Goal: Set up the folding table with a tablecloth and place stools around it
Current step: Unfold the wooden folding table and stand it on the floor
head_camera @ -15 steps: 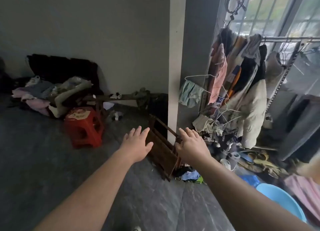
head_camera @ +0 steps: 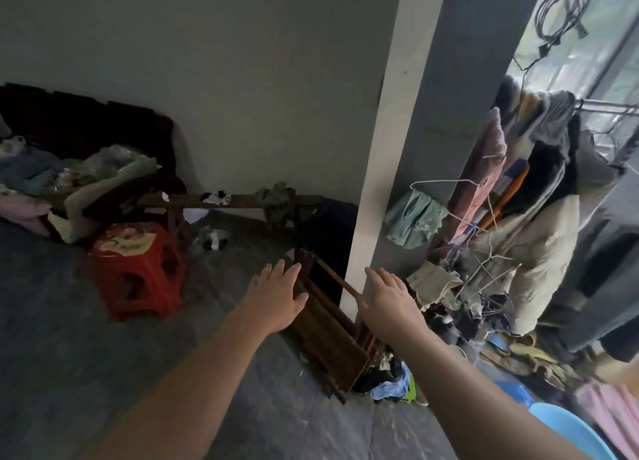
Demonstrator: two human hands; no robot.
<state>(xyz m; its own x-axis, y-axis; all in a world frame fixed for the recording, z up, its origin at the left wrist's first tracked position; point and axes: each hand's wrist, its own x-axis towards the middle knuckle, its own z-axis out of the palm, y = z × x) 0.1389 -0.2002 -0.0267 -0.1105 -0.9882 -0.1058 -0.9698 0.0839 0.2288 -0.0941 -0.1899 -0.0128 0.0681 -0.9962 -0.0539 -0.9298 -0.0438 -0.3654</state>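
Red plastic stool on the floor at left, beside a pile of clothes. Left hand flat, fingers straight and spread, holding nothing, over the left edge of the folded wooden table (contact unclear). Table stands on edge on the floor, just beside the white pillar. Right hand likewise: fingers straight, empty, at the table's right rail. Hanging clothes and blue basin far right.

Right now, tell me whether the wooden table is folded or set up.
Folded: the wooden table stands on edge beside the pillar.
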